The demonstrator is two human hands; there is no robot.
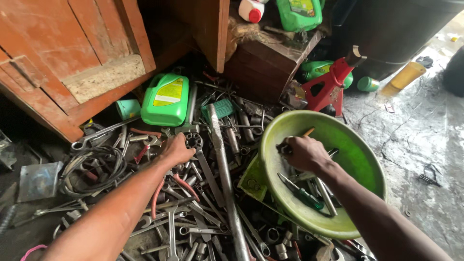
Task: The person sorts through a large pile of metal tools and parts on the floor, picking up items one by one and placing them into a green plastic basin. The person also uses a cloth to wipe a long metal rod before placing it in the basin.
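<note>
the left hand (176, 151) reaches down into a heap of wrenches (188, 217) and other metal tools on the floor, its fingers curled down among them; whether they have closed on any one tool cannot be told. just past it lie a ring-headed spanner (194, 141) and a long steel bar (224, 179) running toward the camera. the right hand (304, 153) is inside a green plastic basin (360, 159), fingers bent around a small dark metal part (284, 147) at the basin's near-left wall. a green-handled screwdriver (302, 193) lies in the basin below that hand. a green jug (166, 99) stands behind the heap, a red jack stand (331, 84) beyond the basin.
</note>
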